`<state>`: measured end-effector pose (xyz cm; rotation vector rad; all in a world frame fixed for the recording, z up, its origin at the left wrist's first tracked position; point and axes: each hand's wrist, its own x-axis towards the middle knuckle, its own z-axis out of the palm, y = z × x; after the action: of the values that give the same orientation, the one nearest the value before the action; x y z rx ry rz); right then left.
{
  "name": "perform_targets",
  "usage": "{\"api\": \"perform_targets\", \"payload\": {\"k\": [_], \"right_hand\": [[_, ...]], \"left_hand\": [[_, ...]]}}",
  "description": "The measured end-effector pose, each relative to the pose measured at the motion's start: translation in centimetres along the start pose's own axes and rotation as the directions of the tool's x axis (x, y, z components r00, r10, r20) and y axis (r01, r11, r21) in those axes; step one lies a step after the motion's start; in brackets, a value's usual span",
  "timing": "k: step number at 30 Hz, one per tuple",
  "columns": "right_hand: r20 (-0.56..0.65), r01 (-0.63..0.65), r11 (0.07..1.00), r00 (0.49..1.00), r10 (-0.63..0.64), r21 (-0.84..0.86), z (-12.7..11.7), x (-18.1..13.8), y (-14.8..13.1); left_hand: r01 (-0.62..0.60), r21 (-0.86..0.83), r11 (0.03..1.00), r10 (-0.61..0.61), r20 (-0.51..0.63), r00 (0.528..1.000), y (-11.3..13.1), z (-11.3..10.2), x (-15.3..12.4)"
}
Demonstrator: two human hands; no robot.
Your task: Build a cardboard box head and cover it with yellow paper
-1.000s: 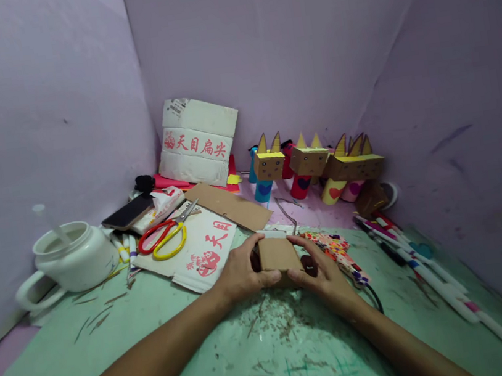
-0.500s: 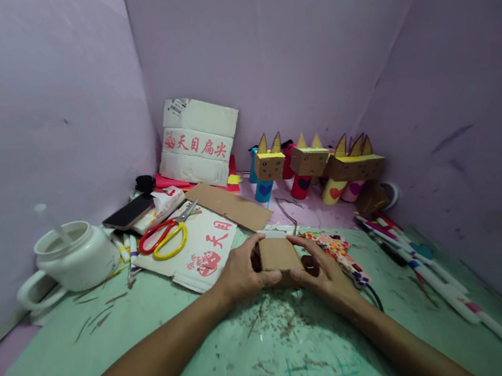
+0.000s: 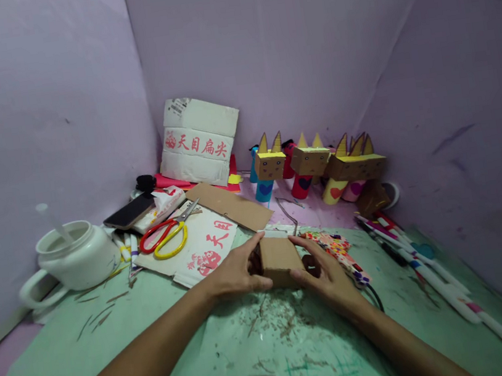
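A small brown cardboard box stands on the green table covering before me, between my two hands. My left hand is curved along its left side, thumb at the near corner and a fingertip at the far corner. On the other side, my right hand grips the box, with its thumb on the front face and a finger at the far right edge. Dark brown round shapes show partly beside the box; I cannot tell what they are. Behind the box lies a flat piece of brown cardboard.
Red-and-yellow-handled scissors lie on printed white cardboard at left, near a phone and a white mug. Several box-headed paper figures stand at the back. Markers lie at right. Scraps litter the green covering.
My left hand has eased slightly left and its thumb has slipped off the front of the box to the corner. My right hand and the box are almost still.
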<state>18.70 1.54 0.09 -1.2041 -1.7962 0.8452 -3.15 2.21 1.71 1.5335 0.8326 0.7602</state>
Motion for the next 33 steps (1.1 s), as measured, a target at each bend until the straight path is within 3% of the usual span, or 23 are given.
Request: {"api": "perform_targets", "payload": {"k": [5, 12, 21, 33], "right_hand": [[-0.012, 0.003, 1.000, 1.000, -0.003, 0.019, 0.0, 0.0, 0.0], [0.000, 0.002, 1.000, 1.000, -0.002, -0.010, 0.0, -0.1, -0.1], [-0.015, 0.048, 0.998, 0.999, -0.049, -0.039, 0.0, -0.1, 0.0], [0.014, -0.064, 0.994, 0.998, 0.063, 0.089, 0.0, 0.1, -0.1]], "left_hand": [[0.028, -0.008, 1.000, -0.028, 0.029, 0.999, 0.4, -0.1, 0.0], [-0.021, 0.018, 1.000, 0.023, -0.086, 0.996, -0.4, 0.6, 0.3], [-0.029, -0.004, 1.000, 0.028, -0.110, 0.994, -0.5, 0.8, 0.5], [-0.041, -0.004, 0.999, 0.040, -0.117, 0.992, -1.0, 0.7, 0.5]]}}
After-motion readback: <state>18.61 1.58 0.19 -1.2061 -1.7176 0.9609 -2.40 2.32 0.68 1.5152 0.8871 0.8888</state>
